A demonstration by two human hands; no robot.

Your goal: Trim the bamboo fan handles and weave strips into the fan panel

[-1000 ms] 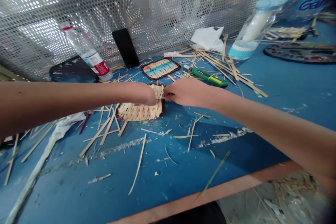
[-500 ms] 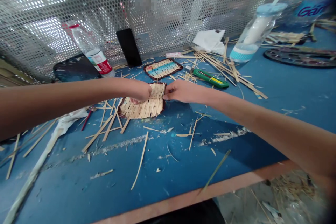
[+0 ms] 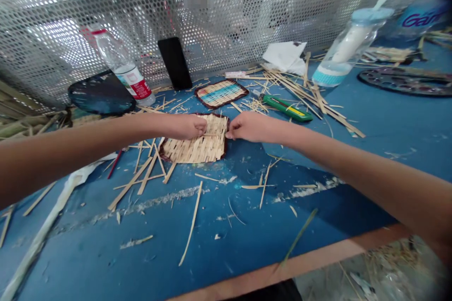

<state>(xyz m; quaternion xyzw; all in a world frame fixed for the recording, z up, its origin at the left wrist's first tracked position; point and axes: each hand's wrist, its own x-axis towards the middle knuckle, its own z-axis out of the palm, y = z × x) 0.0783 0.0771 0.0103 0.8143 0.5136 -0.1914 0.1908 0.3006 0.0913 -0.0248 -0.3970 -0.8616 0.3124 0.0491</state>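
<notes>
A woven bamboo mat (image 3: 197,149) with a dark brown bound edge lies on the blue table in front of me. My left hand (image 3: 192,126) is closed over the mat's upper part, its fingertips pinched. At the mat's right edge, my right hand (image 3: 249,127) pinches with thumb and forefinger. A thin bamboo strip (image 3: 213,136) runs across the weave between the two hands, and both pinches appear to be on its ends. Behind the mat lies a smaller woven mat (image 3: 221,94) with blue and reddish bands.
A green utility knife (image 3: 287,108) lies right of the hands, beside loose bamboo strips (image 3: 296,87). Along the mesh screen stand a red-labelled bottle (image 3: 132,82), a phone (image 3: 174,63) and a blue-lidded jar (image 3: 335,61). A paint palette (image 3: 406,82) sits far right.
My left hand has shifted slightly, uncovering more of the mat's upper part and the thin strip. The right hand keeps its pinch at the edge. The whole view has shifted a little.
</notes>
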